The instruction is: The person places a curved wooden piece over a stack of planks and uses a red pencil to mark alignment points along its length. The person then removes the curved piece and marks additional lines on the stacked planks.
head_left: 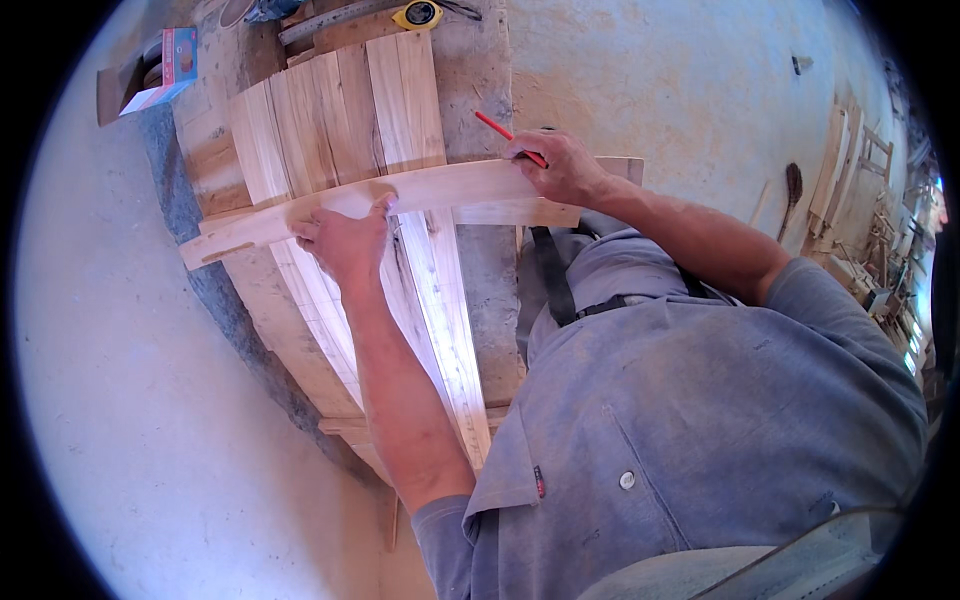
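A long pale wooden board [440, 187] lies crosswise over several narrower wooden slats [340, 110] on the workbench. My left hand [350, 240] holds this board by its near edge, left of its middle, with thumb and fingers spread apart along it. Toward the board's right end, my right hand [562, 168] grips a red pencil [494, 126] whose long end points up and to the left. The pencil's other end is mostly hidden by the fingers. Another pale wooden piece [520, 212] shows under the board, just below the right hand.
A yellow tape measure [417, 14] sits at the bench's far end. An opened cardboard box [165, 70] stands at the far left. The workbench [490, 290] has a worn surface. Several wooden pieces [850, 160] and a dark brush-like object [793, 185] are on the right.
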Demonstrator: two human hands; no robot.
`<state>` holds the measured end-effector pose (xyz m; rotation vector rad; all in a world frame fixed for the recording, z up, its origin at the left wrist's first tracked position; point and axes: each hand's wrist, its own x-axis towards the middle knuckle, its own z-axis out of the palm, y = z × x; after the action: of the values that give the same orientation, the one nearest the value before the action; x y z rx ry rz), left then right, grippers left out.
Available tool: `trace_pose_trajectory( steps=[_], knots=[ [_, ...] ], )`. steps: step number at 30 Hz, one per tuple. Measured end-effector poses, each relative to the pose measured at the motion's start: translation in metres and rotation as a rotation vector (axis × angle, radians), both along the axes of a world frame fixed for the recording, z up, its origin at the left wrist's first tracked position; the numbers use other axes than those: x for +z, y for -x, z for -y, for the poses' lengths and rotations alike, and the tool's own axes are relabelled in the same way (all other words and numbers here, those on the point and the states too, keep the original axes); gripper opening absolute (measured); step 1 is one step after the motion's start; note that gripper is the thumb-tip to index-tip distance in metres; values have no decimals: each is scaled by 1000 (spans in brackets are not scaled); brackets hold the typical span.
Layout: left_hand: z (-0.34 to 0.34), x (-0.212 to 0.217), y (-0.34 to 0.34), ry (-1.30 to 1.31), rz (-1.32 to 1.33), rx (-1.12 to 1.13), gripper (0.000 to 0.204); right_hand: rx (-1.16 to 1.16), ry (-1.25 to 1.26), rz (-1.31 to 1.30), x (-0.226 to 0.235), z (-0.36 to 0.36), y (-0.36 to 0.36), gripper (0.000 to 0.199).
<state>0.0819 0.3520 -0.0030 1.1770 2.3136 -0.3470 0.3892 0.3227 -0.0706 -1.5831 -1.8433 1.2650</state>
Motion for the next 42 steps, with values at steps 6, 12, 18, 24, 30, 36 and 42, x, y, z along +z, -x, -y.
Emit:
trace_pose_trajectory(
  steps=[6,12,18,24,30,36,42],
  knots=[
    [1,-2,1,-10,-10,-8,125,-6,37,-30,0,0,0,14],
    [2,-2,1,-5,-17,6,127,-28,68,-64,-2,0,1,14],
    [0,2,-2,-3,-17,3,128,0,36,-55,0,-4,-1,14],
    [1,-1,0,-1,-10,12,129,-46,59,-63,-1,1,-2,15],
    [-1,1,3,13,-17,-14,127,-58,-60,-93,27,0,-10,14],
    [3,2,3,-39,0,0,127,91,-136,-186,61,-21,18,13],
    [0,5,1,-43,27,40,124,215,-162,-258,79,-61,85,13]
  ],
)
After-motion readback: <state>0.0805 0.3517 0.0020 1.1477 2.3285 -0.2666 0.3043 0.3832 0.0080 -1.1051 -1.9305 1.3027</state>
